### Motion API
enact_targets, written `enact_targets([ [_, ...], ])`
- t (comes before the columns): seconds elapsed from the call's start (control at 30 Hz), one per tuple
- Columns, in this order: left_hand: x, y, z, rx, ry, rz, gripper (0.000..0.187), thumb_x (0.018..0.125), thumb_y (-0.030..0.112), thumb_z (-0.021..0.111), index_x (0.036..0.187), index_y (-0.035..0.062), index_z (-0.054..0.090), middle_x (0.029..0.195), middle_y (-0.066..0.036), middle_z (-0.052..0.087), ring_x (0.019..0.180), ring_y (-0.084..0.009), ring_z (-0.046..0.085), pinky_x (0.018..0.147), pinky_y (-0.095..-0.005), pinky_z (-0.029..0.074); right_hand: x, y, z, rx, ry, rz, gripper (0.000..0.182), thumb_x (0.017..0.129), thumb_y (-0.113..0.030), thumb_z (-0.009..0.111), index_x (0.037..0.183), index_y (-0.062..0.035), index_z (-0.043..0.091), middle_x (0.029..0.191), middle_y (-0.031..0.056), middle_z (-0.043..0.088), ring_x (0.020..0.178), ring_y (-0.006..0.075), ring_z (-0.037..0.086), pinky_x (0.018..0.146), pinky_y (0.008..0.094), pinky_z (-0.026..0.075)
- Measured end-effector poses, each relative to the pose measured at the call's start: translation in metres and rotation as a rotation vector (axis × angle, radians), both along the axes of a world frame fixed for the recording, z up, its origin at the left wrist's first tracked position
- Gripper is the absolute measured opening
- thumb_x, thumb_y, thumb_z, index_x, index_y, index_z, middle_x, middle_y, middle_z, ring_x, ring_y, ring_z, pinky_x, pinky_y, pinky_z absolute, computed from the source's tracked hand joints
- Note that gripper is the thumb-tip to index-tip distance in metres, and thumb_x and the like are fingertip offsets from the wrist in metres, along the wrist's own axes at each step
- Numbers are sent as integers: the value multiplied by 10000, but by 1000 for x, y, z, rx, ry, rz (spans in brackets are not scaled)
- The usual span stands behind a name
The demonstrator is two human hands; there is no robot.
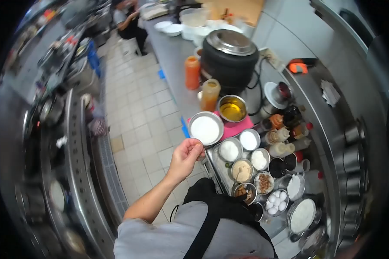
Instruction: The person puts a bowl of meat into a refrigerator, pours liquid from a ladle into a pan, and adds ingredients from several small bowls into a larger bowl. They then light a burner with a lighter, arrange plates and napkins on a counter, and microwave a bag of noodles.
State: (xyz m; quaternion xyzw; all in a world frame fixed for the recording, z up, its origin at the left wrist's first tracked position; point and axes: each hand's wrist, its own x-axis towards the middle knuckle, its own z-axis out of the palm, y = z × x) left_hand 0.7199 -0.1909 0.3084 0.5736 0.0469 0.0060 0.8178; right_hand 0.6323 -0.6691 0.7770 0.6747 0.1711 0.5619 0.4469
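Note:
My left hand (186, 156) is closed, with the thumb pressed against curled fingers. It is at the near edge of a round metal bowl (206, 128) of white contents, overlapping its rim in view. Whether the fingers grip that rim or something small is hidden. The bowl is at the counter's edge, over a pink mat (243, 127). Behind it are a metal pot of yellow liquid (232, 108) and a squeeze bottle of orange-brown sauce (210, 95). Just right of the hand, a bowl of white powder (230, 150) stands on a metal tray. My right hand is out of view.
Bowls of eggs (276, 202), beige paste (242, 171) and white powder (302, 216) crowd the right side, beside several sauce bottles (277, 136). A black soup kettle (230, 60) stands farther back. Tiled floor (138, 108) runs along the left; a person (132, 26) sits far off.

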Motion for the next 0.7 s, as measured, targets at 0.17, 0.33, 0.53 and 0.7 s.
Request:
enact_targets([
  [0.17, -106, 14, -7, 79, 58, 253, 144, 996, 151, 585, 1068, 27, 586, 882, -29, 638, 805, -105, 614, 690, -248, 476, 9, -12, -142, 445, 383, 485, 370, 1008, -198, 515, 1325, -9, 532, 1252, 187, 566, 1058, 241, 578, 789, 230, 472],
  [0.33, -258, 21, -6, 200, 147, 626, 151, 991, 164, 588, 1062, 31, 591, 890, -10, 643, 822, -79, 611, 690, -239, 469, 37, 71, -251, 238, 1176, 487, 424, 944, 67, 490, 1363, 15, 530, 1434, 149, 476, 1343, 292, 465, 1113, 362, 360],
  [0.53, -404, 79, -16, 319, 200, 1058, 152, 983, 163, 600, 1053, 29, 604, 881, 1, 644, 788, -70, 603, 691, -225, 473, 67, 88, -406, 793, 1449, 849, 265, 1015, -28, 494, 1250, 71, 567, 1184, 147, 617, 1019, 187, 609, 891, 285, 491],
  [0.7, -520, 186, -33, 596, 203, 1474, 165, 962, 136, 635, 1060, 4, 631, 853, -19, 661, 753, -90, 624, 695, -242, 515, 8, 174, -469, 1015, 1749, 732, 228, 1030, -59, 495, 1184, 77, 593, 1080, 106, 640, 937, 153, 611, 840, 272, 503],
])
